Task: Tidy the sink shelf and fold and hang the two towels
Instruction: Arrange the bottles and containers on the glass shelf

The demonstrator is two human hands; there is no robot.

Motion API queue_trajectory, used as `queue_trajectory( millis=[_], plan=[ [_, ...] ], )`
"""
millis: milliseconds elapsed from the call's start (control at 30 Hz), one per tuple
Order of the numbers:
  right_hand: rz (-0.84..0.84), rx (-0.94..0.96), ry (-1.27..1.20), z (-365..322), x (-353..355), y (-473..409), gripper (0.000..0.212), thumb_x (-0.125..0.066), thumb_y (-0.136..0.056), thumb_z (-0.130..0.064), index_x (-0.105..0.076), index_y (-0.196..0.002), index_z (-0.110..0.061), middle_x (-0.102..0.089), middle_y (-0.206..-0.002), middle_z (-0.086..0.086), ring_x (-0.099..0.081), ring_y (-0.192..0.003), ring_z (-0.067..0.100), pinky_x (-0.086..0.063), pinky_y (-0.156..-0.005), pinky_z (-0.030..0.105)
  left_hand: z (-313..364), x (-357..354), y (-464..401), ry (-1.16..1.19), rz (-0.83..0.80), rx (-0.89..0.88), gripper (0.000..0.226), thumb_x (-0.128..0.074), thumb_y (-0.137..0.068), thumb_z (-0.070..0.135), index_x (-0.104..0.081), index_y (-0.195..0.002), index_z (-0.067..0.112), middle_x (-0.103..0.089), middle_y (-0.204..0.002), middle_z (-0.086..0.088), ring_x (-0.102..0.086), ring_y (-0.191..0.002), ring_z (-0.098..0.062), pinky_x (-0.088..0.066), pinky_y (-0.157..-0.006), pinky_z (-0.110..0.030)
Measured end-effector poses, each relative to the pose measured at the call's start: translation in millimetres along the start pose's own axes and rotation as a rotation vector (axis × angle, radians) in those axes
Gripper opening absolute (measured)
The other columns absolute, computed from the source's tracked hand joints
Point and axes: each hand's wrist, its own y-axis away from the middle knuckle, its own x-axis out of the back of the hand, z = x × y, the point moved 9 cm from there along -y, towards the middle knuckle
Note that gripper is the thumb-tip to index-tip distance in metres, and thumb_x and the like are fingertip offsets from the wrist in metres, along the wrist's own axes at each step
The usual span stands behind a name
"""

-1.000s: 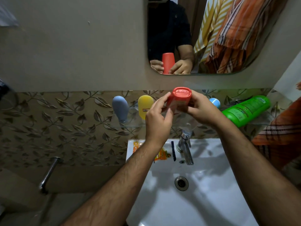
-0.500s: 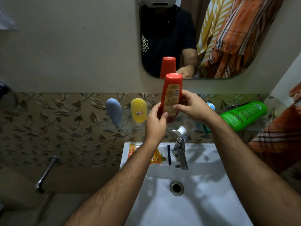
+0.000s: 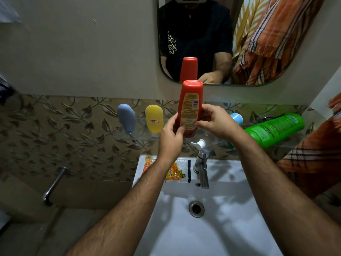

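Step in hand: the person is standing a red bottle [image 3: 190, 106] on the glass shelf [image 3: 287, 143] above the basin, judging by where both hands are working.
Red bottle: it is standing upright, cap end down, its long axis running vertically, in the middle of the shelf; whether its cap is already bearing on the glass cannot be told, as the hands are covering it.
Left hand [image 3: 170, 135]: it is gripping the bottle's lower left side, thumb lying across the label.
Right hand [image 3: 217, 123]: it is gripping the lower right side, fingertips pinching the label's edge.
Key relation: the bottle is sitting directly between the two hands, each equally close, so letting go is probably a matter of both hands drawing apart sideways without tipping it.
Shelf neighbours: a grey-blue bottle [image 3: 126, 118] and a yellow bottle [image 3: 154, 118] are standing upright to the left; a green bottle [image 3: 275, 129] is lying on its side to the right, long axis running left-right, likely needing to be stood up next.
Towels: an orange striped towel [image 3: 313, 154] is hanging at the right edge, not yet folded.
Basin rim: sachets [image 3: 173, 172] are lying beside the tap [image 3: 202, 167].
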Motion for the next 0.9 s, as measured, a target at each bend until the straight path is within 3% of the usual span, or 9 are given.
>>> queue_trajectory(
  millis=[133,233,367,467,600,733,900],
  plan=[
    [0.003,0.013,0.002,1.5,-0.5,-1.5,0.039,-0.074,-0.083,-0.009,-0.064,-0.119,-0.02,-0.072,-0.109,-0.005,-0.067,-0.103,0.011,-0.052,-0.098,0.041,1.1,0.4,2.2,-0.001,0.009,0.003,0.045,-0.054,-0.097,0.013,-0.049,-0.141,0.022,-0.061,-0.127,0.01,-0.056,-0.118,-0.006,-0.048,-0.101,-0.031],
    [0.004,0.014,0.031,2.2,-1.3,-1.1,0.042,-0.074,-0.083,-0.009,-0.062,-0.122,-0.02,-0.071,-0.111,-0.005,-0.066,-0.103,0.01,-0.052,-0.099,0.04,1.0,2.3,6.1,0.013,0.024,0.006,0.049,-0.054,-0.097,0.011,-0.046,-0.144,0.02,-0.061,-0.129,0.008,-0.057,-0.111,0.004,-0.048,-0.095,-0.016],
    [0.049,0.019,0.027,3.7,5.1,4.8,0.05,-0.071,-0.085,-0.009,-0.056,-0.132,-0.019,-0.068,-0.122,-0.001,-0.064,-0.112,0.012,-0.05,-0.103,0.037,-0.9,21.4,22.1,-0.028,0.206,-0.033,0.045,-0.058,-0.096,0.015,-0.05,-0.139,0.017,-0.059,-0.13,0.003,-0.059,-0.104,0.005,-0.05,-0.085,-0.009],
    [0.161,0.044,0.147,4.0,24.3,15.1,0.049,-0.061,-0.088,-0.003,-0.056,-0.135,-0.014,-0.064,-0.129,0.003,-0.059,-0.119,0.014,-0.043,-0.106,0.027,9.4,27.1,39.3,-0.158,0.262,-0.226,0.032,-0.063,-0.093,0.02,-0.062,-0.124,0.014,-0.06,-0.113,0.009,-0.059,-0.097,0.0,-0.056,-0.08,-0.022],
    [0.23,0.039,0.341,3.1,40.2,29.5,0.053,-0.052,-0.079,0.006,-0.063,-0.128,-0.013,-0.064,-0.13,0.006,-0.056,-0.122,0.021,-0.038,-0.104,0.026,17.5,-5.2,54.0,-0.422,0.048,-0.486,0.049,-0.077,-0.078,0.04,-0.066,-0.118,0.014,-0.065,-0.111,0.002,-0.056,-0.104,-0.012,-0.044,-0.09,-0.022],
    [0.207,0.015,0.382,9.4,36.1,38.7,0.049,-0.056,-0.078,0.006,-0.066,-0.123,-0.011,-0.066,-0.125,0.009,-0.058,-0.116,0.025,-0.041,-0.099,0.029,14.6,-24.5,53.0,-0.6,-0.027,-0.511,0.061,-0.083,-0.071,0.033,-0.062,-0.126,0.018,-0.064,-0.117,0.002,-0.052,-0.106,-0.017,-0.044,-0.087,-0.031],
    [0.14,-0.001,0.442,20.3,22.8,45.1,0.048,-0.06,-0.077,0.006,-0.064,-0.123,-0.007,-0.065,-0.126,0.011,-0.056,-0.119,0.028,-0.039,-0.098,0.029,25.6,-24.4,49.3,-0.577,-0.001,-0.561,0.043,-0.079,-0.074,0.019,-0.068,-0.116,0.02,-0.071,-0.104,0.007,-0.056,-0.092,-0.019,-0.05,-0.074,-0.042]
  ],
)
